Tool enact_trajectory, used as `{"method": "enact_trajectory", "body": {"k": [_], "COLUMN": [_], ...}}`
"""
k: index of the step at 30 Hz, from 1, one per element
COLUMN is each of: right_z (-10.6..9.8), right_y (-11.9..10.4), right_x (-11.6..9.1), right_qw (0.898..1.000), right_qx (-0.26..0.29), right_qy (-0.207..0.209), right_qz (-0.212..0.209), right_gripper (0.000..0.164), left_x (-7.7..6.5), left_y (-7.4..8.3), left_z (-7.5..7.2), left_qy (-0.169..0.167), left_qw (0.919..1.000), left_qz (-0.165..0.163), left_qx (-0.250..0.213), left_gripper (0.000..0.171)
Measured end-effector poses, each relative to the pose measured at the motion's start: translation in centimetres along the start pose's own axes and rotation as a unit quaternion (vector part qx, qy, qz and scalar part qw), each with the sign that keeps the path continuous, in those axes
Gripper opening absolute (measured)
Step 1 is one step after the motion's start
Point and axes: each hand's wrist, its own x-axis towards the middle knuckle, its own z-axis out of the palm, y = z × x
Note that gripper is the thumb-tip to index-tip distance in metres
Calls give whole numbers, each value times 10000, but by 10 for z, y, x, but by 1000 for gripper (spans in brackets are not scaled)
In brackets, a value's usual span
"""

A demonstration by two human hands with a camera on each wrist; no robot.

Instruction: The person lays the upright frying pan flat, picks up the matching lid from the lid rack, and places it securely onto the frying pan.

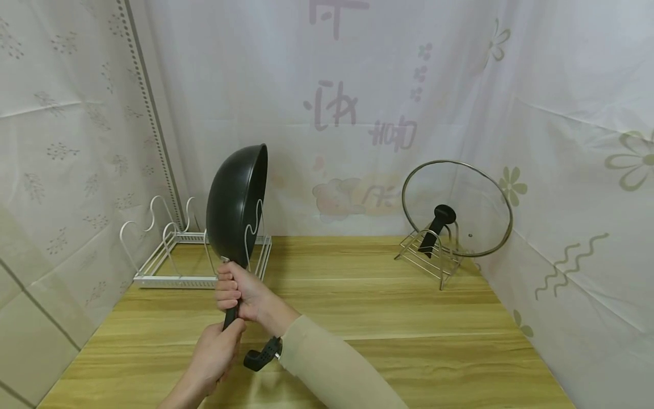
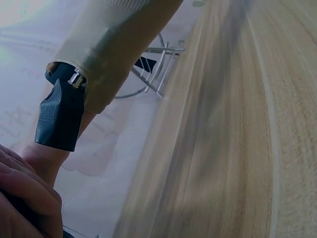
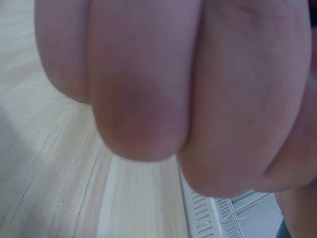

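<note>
A black wok [image 1: 232, 199] stands tipped on its side at the right end of a white wire pan rack [image 1: 174, 282], its hollow facing right. One wavy wire divider shows in front of its rim. My right hand [image 1: 247, 291] grips the upper part of the wok's handle, close to the pan. Lower down, my left hand [image 1: 217, 349] holds the handle's end. Curled fingers of the right hand [image 3: 148, 89] fill the right wrist view. In the left wrist view, bent fingers of the left hand [image 2: 29, 198] show at the lower left corner.
At the back right, a glass lid [image 1: 480, 204] with a black knob leans in a small metal wire stand [image 1: 434, 264]. A black wrist mount [image 1: 263, 353] hangs by the right sleeve. Patterned curtains surround the wooden table [image 1: 357, 318].
</note>
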Motion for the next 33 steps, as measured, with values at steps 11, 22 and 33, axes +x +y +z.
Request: {"method": "enact_trajectory", "body": {"k": [11, 22, 33], "right_z": [7, 13, 17], "right_y": [-5, -8, -11], "right_x": [-3, -6, -12], "right_qw": [9999, 9995, 9984], "right_qx": [7, -90, -71], "right_qy": [-98, -290, -565], "right_qz": [-26, -79, -28], "right_gripper": [47, 50, 49], "left_x": [-4, -7, -11], "left_y": [5, 9, 11], "left_z": [0, 0, 0], "left_qy": [44, 35, 67], "left_qw": [9999, 9997, 9997], "left_qz": [114, 111, 178], "left_qx": [-71, -191, -153], "left_gripper": [43, 44, 46]}}
